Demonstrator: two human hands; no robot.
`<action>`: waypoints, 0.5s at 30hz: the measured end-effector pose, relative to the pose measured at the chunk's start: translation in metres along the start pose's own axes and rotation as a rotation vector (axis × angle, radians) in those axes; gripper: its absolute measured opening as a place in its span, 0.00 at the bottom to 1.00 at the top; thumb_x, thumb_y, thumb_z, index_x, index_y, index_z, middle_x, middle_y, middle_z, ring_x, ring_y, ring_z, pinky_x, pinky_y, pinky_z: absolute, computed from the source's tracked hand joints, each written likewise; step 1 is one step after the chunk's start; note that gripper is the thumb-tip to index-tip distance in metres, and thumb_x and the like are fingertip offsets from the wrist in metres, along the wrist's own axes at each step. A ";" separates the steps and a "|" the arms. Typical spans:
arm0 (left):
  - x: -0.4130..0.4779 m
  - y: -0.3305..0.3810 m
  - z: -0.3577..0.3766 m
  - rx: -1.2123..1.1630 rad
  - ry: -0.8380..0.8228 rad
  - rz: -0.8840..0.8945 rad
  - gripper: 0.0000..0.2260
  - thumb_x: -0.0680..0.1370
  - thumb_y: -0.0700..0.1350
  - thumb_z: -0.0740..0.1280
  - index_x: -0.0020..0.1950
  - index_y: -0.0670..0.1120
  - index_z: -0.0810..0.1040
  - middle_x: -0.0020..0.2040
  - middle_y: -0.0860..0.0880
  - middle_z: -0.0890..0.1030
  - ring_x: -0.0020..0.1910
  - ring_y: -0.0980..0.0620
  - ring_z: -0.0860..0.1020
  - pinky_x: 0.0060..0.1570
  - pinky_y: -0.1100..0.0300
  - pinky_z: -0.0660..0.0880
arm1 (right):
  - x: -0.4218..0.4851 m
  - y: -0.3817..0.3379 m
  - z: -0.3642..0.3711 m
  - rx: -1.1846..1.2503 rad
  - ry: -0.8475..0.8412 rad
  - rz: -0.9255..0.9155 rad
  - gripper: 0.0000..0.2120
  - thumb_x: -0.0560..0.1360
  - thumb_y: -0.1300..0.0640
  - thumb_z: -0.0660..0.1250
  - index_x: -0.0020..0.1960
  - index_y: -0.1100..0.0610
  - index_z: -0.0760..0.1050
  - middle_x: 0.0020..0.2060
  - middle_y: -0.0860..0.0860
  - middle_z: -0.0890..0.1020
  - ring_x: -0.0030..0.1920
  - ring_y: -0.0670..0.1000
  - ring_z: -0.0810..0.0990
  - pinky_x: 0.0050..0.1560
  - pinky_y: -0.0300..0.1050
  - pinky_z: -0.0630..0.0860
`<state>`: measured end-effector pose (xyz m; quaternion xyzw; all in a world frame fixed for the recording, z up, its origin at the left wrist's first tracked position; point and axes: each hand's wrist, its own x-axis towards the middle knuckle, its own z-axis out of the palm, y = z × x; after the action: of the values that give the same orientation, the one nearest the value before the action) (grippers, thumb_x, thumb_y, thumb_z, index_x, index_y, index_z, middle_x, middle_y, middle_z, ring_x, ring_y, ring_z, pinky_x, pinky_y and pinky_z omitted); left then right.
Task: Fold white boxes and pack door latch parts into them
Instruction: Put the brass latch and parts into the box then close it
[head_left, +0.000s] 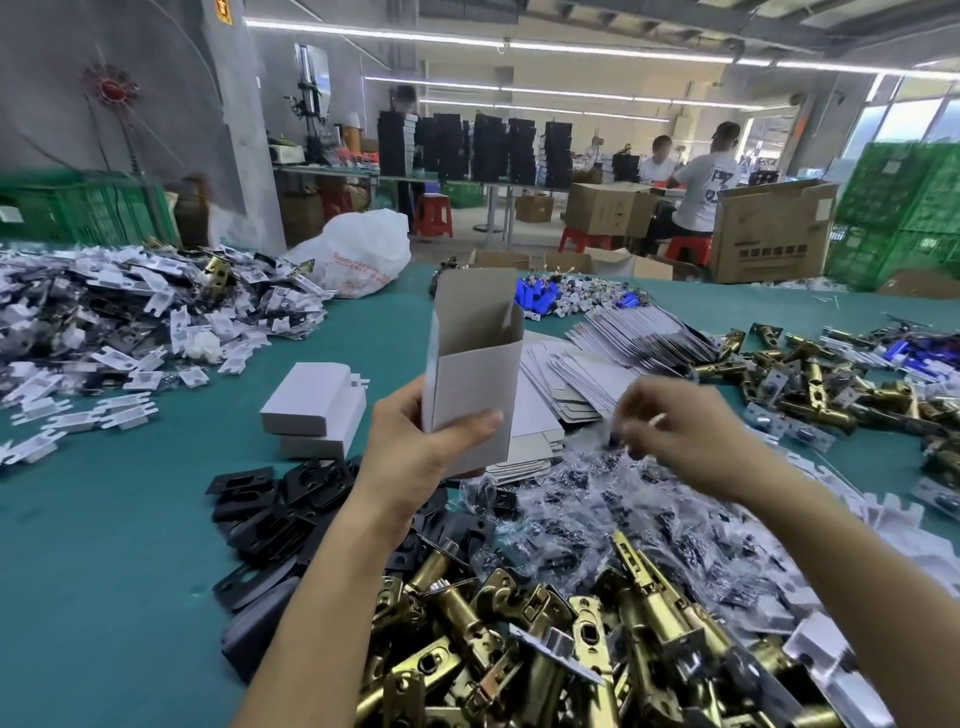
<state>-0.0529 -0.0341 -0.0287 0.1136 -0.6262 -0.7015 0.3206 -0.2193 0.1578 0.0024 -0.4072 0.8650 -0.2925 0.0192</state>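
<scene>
Upright box (475, 374), top flap open!
Left hand (415, 452) grips the matte card; beside the box, right hand (691, 431) pinches a crinkly packet (613, 441).

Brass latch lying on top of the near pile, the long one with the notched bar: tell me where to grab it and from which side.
Pinch the brass latch across its narrow notched bar, near the upper end, coming from above. It lies diagonally on top of the pile with both long edges exposed, while its lower end looks wedged among other latches.
</scene>
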 end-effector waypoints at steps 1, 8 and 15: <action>0.000 -0.001 -0.001 0.009 -0.006 -0.010 0.13 0.64 0.43 0.81 0.46 0.55 0.87 0.47 0.45 0.86 0.44 0.50 0.84 0.37 0.56 0.82 | 0.000 -0.008 -0.008 0.147 0.081 -0.013 0.05 0.78 0.62 0.67 0.45 0.54 0.75 0.40 0.51 0.84 0.35 0.49 0.84 0.35 0.46 0.82; -0.001 -0.001 0.000 0.056 -0.096 -0.030 0.15 0.64 0.42 0.78 0.50 0.47 0.85 0.45 0.46 0.86 0.41 0.52 0.84 0.37 0.58 0.81 | 0.001 -0.091 -0.035 0.518 0.355 -0.500 0.13 0.77 0.66 0.68 0.59 0.60 0.71 0.40 0.55 0.82 0.36 0.50 0.84 0.34 0.40 0.79; -0.004 -0.001 0.002 0.048 -0.123 0.009 0.12 0.66 0.43 0.77 0.48 0.50 0.86 0.43 0.48 0.85 0.40 0.52 0.84 0.35 0.54 0.82 | 0.007 -0.121 -0.008 0.047 0.313 -0.471 0.08 0.75 0.56 0.71 0.54 0.53 0.78 0.37 0.49 0.84 0.40 0.52 0.83 0.44 0.57 0.78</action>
<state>-0.0515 -0.0303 -0.0301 0.0754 -0.6620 -0.6904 0.2817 -0.1423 0.0971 0.0732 -0.5462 0.7321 -0.3683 -0.1735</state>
